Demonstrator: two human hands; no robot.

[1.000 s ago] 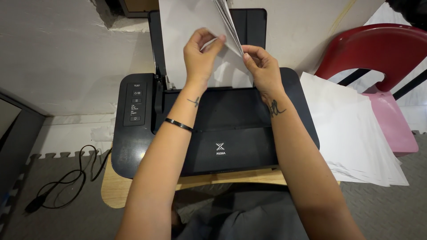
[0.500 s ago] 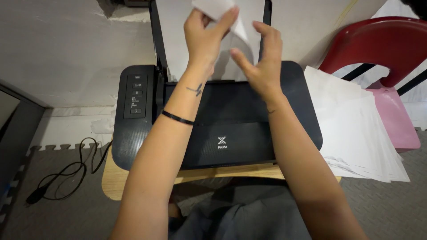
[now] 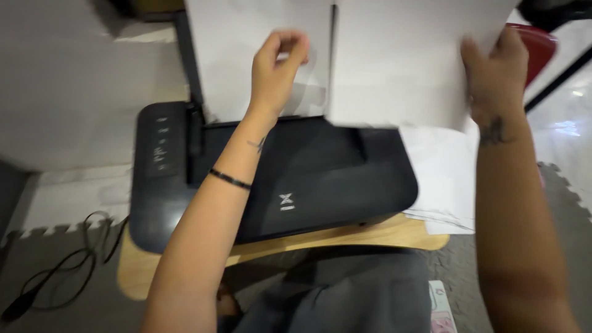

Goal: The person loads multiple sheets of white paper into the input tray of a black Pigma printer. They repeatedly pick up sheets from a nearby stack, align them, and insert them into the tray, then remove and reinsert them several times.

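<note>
Change: half a second earlier both hands met over the paper standing in the printer; now the right hand (image 3: 495, 74) has swung out to the right with a broad white sheet of paper (image 3: 401, 61), while the left hand (image 3: 274, 61) has stayed at the rear tray. The view has also shifted, so the printer sits further left.
White sheet: held up in the air, roughly upright, its lower edge hanging over the printer's right rear corner; blurred by motion.
Right hand grip: fingers closed over the sheet's right edge, thumb side hidden behind the paper.
Left hand grip: fingers curled together against the white stack of paper standing in the rear tray (image 3: 259, 55); whether it pinches a sheet cannot be told.
Left wrist: thin black band (image 3: 229, 179) around it.
Printer: glossy black plastic inkjet printer (image 3: 277, 179) with rounded corners, a button panel on its left side, directly below both hands.
Support: light wooden board with rounded corners (image 3: 345, 237) under the printer.
Right of printer: loose pile of white sheets (image 3: 444, 179), partly behind the right forearm.
Further right: red plastic chair (image 3: 539, 43), only an edge showing.
Left floor: black cable (image 3: 55, 271) looped on grey foam mat tiles (image 3: 61, 302).
</note>
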